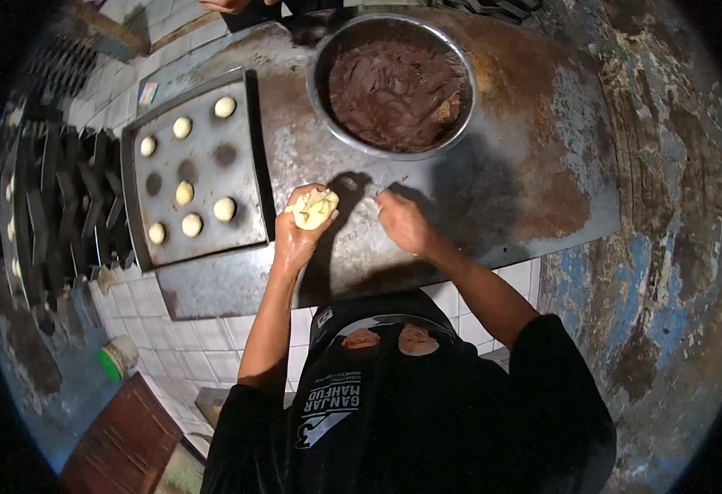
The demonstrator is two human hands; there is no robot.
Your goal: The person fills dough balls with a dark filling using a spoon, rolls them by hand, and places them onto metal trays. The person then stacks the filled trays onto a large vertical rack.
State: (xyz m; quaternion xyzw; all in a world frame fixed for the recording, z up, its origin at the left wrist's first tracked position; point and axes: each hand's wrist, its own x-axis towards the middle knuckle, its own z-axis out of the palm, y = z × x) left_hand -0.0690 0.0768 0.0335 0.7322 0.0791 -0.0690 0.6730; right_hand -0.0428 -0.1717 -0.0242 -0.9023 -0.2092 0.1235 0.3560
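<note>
A lump of pale yellow dough (pixel 312 210) rests in my left hand (pixel 296 235), its fingers wrapped round it from below. The top of the dough is uneven and creased. To the right, my right hand (pixel 406 224) hovers over the metal table, apart from the dough. Its fingers are curled in and a little blurred, so whatever they may hold cannot be made out. Beyond both hands stands a round metal bowl (pixel 319 99) of dark brown paste (pixel 394 86). A lighter brown patch shows at the paste's right side.
On the left of the worn metal table (pixel 534 181) lies a dark baking tray (pixel 242 169) with several pale dough balls (pixel 224 209). A rack of trays (pixel 56 206) stands further left. Part of another person's hand (pixel 228 5) shows at the far edge.
</note>
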